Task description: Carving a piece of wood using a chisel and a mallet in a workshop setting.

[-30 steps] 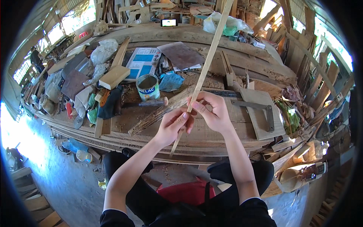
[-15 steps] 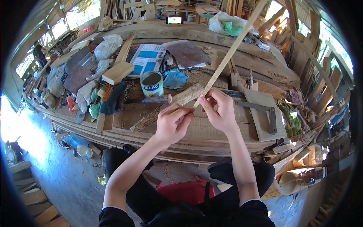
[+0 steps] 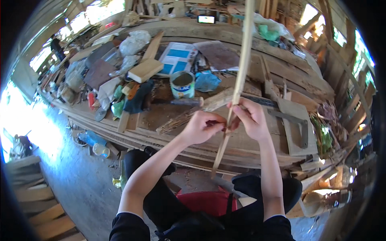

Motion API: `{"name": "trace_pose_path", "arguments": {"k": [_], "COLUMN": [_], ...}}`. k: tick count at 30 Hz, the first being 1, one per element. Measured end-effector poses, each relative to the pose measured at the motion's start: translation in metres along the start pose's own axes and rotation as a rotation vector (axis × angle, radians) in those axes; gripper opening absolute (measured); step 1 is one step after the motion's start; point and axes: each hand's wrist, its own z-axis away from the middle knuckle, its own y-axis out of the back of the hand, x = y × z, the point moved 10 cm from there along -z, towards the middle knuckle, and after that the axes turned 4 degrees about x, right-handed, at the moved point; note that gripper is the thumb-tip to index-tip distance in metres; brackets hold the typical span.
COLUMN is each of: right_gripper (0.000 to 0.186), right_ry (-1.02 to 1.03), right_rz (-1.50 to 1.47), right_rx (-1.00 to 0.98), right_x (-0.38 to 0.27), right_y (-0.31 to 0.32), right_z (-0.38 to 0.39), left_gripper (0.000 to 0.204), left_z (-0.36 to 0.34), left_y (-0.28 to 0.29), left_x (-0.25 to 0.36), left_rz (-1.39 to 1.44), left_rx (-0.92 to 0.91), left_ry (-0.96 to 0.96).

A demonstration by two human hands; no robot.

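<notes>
A long, thin wooden strip [image 3: 243, 64] stands steeply between my hands. Its upper part passes out of the top of the view, and its lower end hangs over the bench's front edge. The fingers and thumb of my right hand [image 3: 251, 119] are closed round the strip near its middle. My left hand [image 3: 204, 127] is in a pinch, with the fingertips against the strip's left side; what lies between them is too small to make out. Behind my hands, a rough, bark-edged piece of wood [image 3: 181, 120] lies on the wooden bench [image 3: 193, 142].
An open tin can [image 3: 183, 89], a crumpled blue cloth or paper [image 3: 208, 81] and a light wood block [image 3: 145, 71] sit farther back. At the right, a metal square [image 3: 302, 132] rests on a board [image 3: 291, 146]. Clutter and plastic bags [image 3: 135, 43] crowd the left.
The strip has swung more upright, and its lower part now reaches well below my hands. My left hand has shifted from its lower end to its side. The view has turned slightly left.
</notes>
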Motion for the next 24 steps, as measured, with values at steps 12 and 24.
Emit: {"name": "trace_pose_path", "arguments": {"k": [12,24], "right_gripper": [0.015,0.017], "right_ry": [0.122,0.117], "right_rz": [0.145,0.025], "right_rx": [-0.059,0.078], "right_x": [0.0,0.013], "right_y": [0.0,0.01], "right_z": [0.0,-0.003], "left_gripper": [0.017,0.019], "left_z": [0.003,0.009], "left_y": [-0.018,-0.042], "left_x": [-0.011,-0.013], "left_rz": [0.404,0.598], "left_rx": [-0.114,-0.112], "left_ry": [0.098,0.132]}}
